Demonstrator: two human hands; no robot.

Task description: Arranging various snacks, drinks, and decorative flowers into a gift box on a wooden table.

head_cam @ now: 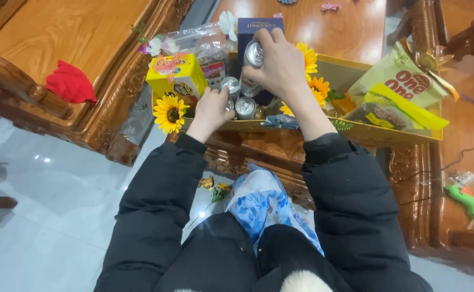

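The right hand (280,65) is wrapped around a silver drink can (253,57), fingers curled over its top end, holding it above the middle of the yellow gift tray (410,135). The can leans, its long axis running from lower left to upper right, lid end tipped toward the camera. The left hand (211,108) is loosely closed at the tray's near edge, fingertips touching the standing cans (238,97), which sit upright with lids up. The arranging looks partly done: a yellow box (176,75), a dark blue box (258,26), sunflowers (169,112) and snack packets (399,89) already fill the tray, while the lifted can is not yet seated beside the others. The tray rests on a carved wooden surface (350,27); a green glue gun (472,203) lies well apart at the right, a red cloth (69,82) on the wooden bench (74,32) at the left
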